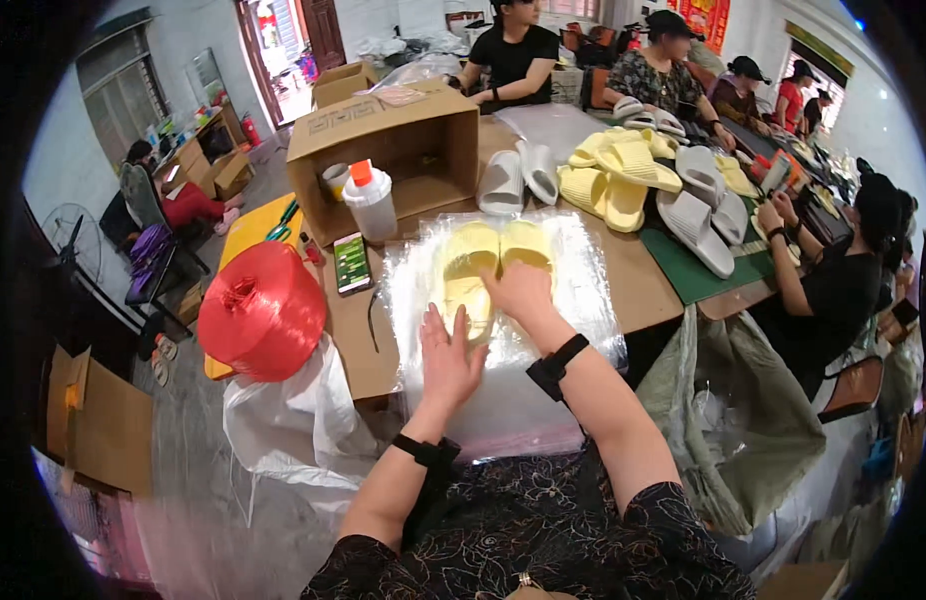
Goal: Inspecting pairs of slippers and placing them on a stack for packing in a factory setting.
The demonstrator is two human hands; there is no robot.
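A pair of pale yellow slippers lies in front of me on a stack of clear plastic bags (583,300), toe ends pointing away. I cannot tell whether the bag film covers them. My left hand (451,358) rests at the heel end of the left slipper (470,250), fingers stretched and apart. Over the right slipper (529,240) my right hand (521,293) is bent down, its thumb toward the left slipper and its fingers closed on the slipper's rear part. That hand hides most of the right sole.
Left on the table are a red twine roll (263,312), a phone (353,264), a white bottle (370,203) and green scissors (283,222). A cardboard box (383,130) stands behind. Yellow slippers (623,175) and grey slippers (695,232) pile up right, near co-workers.
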